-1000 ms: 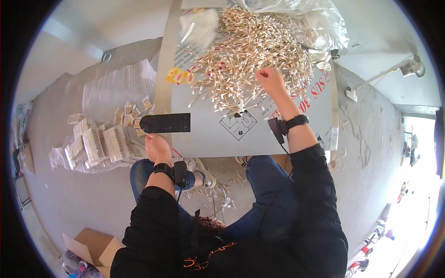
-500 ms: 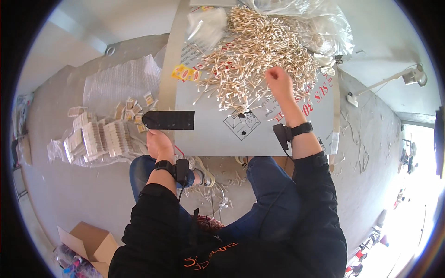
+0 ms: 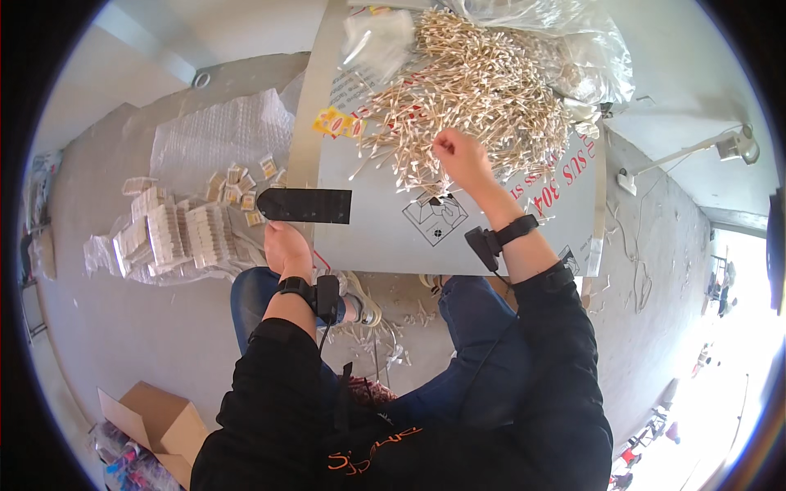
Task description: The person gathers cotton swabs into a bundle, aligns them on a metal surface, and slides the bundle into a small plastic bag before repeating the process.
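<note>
The right hand (image 3: 465,159) is over the near edge of a large heap of cotton swabs (image 3: 491,94), which spreads across the far half of the tabletop (image 3: 377,250). Its grip is closed, fingers curled inward; whether a swab is pinched there is too small to tell. The left hand (image 3: 288,250) is at the tabletop's left edge, its fingers meeting the near side of a black strip (image 3: 304,205) with a rounded left end. Those fingertips are hidden, so I cannot tell whether this grip is open or closed. Yellow printed cards (image 3: 334,122) lie left of the heap, near clear plastic sleeves (image 3: 378,42), and a large clear bag (image 3: 602,53) lies at its far right. On the floor to the left, stacked swab packs (image 3: 209,236) sit beside bubble wrap (image 3: 221,135).
</note>
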The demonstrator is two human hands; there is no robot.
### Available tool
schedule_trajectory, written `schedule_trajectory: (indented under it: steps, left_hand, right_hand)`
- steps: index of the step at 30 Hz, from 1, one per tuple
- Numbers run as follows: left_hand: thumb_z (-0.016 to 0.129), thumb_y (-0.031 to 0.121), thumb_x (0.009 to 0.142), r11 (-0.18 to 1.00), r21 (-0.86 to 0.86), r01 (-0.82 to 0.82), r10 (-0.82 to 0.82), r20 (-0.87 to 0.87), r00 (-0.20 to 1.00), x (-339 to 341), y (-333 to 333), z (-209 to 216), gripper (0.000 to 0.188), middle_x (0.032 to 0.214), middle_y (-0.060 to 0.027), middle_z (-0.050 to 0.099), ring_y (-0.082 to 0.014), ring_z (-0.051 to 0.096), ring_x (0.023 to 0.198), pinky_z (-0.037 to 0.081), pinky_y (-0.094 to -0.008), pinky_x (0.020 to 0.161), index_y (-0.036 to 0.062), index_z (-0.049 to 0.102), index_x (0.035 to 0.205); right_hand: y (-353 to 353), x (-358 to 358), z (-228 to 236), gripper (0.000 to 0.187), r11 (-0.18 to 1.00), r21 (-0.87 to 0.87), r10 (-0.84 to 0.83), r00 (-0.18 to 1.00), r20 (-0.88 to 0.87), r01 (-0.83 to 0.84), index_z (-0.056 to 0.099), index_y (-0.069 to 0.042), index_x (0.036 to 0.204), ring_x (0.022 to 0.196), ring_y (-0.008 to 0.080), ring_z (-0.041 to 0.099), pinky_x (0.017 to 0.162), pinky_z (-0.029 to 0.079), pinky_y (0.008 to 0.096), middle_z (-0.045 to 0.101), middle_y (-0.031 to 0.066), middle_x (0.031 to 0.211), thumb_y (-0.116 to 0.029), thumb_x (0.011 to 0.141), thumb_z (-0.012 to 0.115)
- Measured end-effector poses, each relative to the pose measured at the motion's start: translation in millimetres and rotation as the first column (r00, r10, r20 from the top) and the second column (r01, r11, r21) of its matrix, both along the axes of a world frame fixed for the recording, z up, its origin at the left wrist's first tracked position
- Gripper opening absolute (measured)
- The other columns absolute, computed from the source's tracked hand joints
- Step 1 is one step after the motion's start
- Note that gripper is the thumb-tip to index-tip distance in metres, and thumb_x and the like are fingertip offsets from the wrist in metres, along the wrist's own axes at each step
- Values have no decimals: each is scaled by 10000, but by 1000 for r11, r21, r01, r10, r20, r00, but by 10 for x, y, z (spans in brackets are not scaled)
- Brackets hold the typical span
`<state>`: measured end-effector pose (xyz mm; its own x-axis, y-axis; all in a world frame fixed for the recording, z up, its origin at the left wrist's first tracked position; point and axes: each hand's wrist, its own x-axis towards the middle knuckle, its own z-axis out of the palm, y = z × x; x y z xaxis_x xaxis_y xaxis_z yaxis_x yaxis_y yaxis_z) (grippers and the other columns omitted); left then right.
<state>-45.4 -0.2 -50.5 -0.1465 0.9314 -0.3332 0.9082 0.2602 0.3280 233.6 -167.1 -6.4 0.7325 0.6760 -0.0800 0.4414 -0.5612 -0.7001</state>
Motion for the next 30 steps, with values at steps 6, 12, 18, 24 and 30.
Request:
schedule_trajectory:
  steps: [6, 12, 18, 24, 30]
  left_hand:
    - [286, 406, 980, 1000, -5, 10, -10, -7, 1000, 18, 0, -11, 485, 1107, -192, 655, -416, 597, 1038, 468, -503, 878, 108, 633, 1141]
    - [277, 394, 988, 999, 35, 39, -37, -43, 998, -18, 7, -53, 478, 1074, -181, 667, -411, 620, 990, 490, -505, 840, 101, 630, 1124]
    - [280, 394, 986, 998, 31, 54, -53, -39, 998, 8, -8, -80, 479, 1064, -191, 667, -422, 618, 984, 490, -517, 830, 91, 633, 1102]
    - [280, 396, 981, 999, 27, 25, -24, -18, 1000, -26, 29, -98, 482, 1083, -189, 660, -430, 613, 988, 484, -535, 824, 88, 631, 1100]
    - [272, 411, 973, 999, -21, 40, -40, 21, 999, 27, -28, 34, 527, 1164, -215, 627, -437, 577, 1077, 456, -509, 918, 66, 611, 1180]
  right_hand:
    - [-208, 373, -37, 150, 966, 209, -62, 920, -386, 153, 679, -20, 969, 663, 89, 598, 612, 487, 243, 666, 27, 763, -95, 845, 642]
    - [-559, 600, 100, 146, 999, 37, -26, 955, -296, 39, 698, -24, 970, 652, 74, 590, 604, 489, 230, 660, 14, 763, -87, 854, 636]
    - [-979, 946, 277, 129, 997, -63, -65, 948, -311, 48, 712, -37, 920, 631, 84, 593, 572, 493, 249, 655, 13, 724, -86, 817, 651]
    - [-1788, 1127, 272, 100, 954, -288, -201, 889, -412, 83, 675, -8, 891, 609, 76, 568, 556, 456, 227, 632, 14, 712, -74, 818, 659]
    - [-2279, 1013, -49, 126, 913, -264, -403, 790, -462, 312, 678, -25, 925, 654, 76, 578, 582, 458, 236, 643, 2, 751, -101, 824, 670]
